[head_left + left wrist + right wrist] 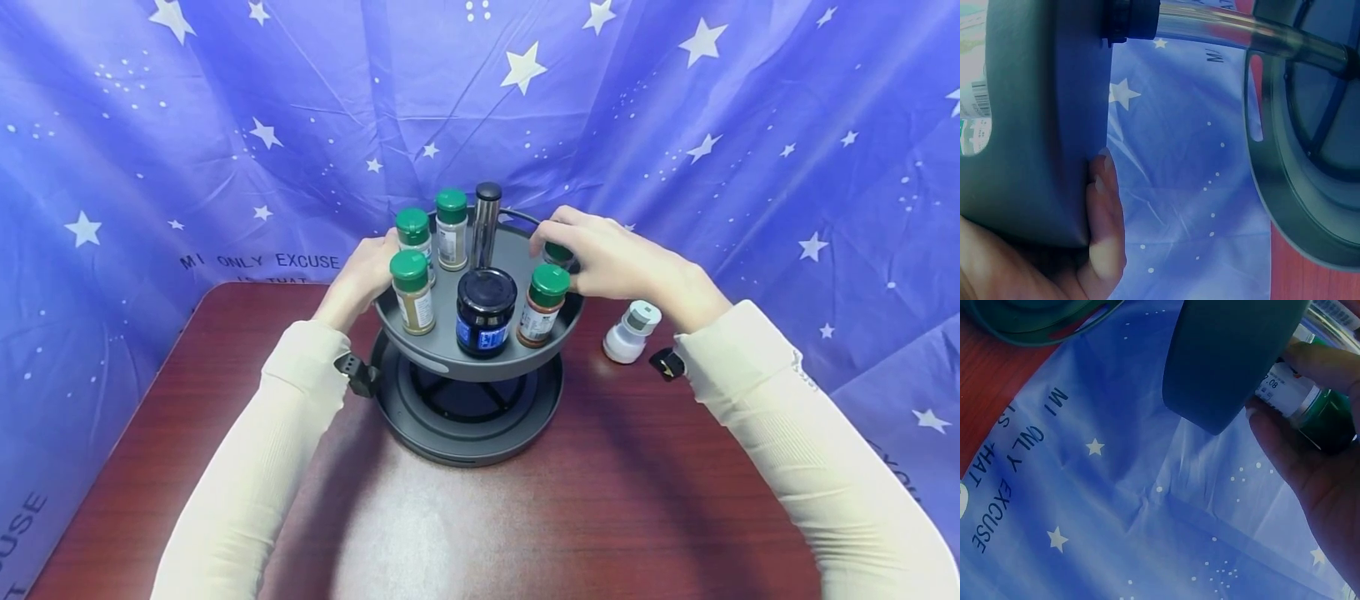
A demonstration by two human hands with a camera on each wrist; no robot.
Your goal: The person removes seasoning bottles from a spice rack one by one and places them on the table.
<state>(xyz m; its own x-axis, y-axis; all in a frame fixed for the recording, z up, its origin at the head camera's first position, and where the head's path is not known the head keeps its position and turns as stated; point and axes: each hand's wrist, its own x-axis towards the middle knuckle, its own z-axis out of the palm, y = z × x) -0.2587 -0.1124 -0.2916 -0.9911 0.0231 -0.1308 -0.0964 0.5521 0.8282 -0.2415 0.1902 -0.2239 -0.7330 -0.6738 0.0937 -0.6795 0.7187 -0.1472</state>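
Observation:
A dark grey two-tier turntable rack stands on the table, its upper tray [510,367] above a lower tray [465,456]. My left hand [366,271] grips the upper tray's left edge; in the left wrist view its fingers [1105,231] curl beneath the tray. At the tray's right side, my right hand [603,250] holds a green-capped spice jar [557,252], partly hidden by the fingers. The right wrist view shows thumb and fingers around that jar [1285,390], inside the tray's wall. A spice jar with reddish contents [540,312] stands just in front of it.
Three green-capped spice jars, one of them at the front [412,296], stand on the upper tray's left. A dark, blue-labelled jar [486,312] sits in front of the metal post [486,225]. A white grey-capped shaker [630,333] stands on the table at right. A starry curtain [480,100] hangs behind.

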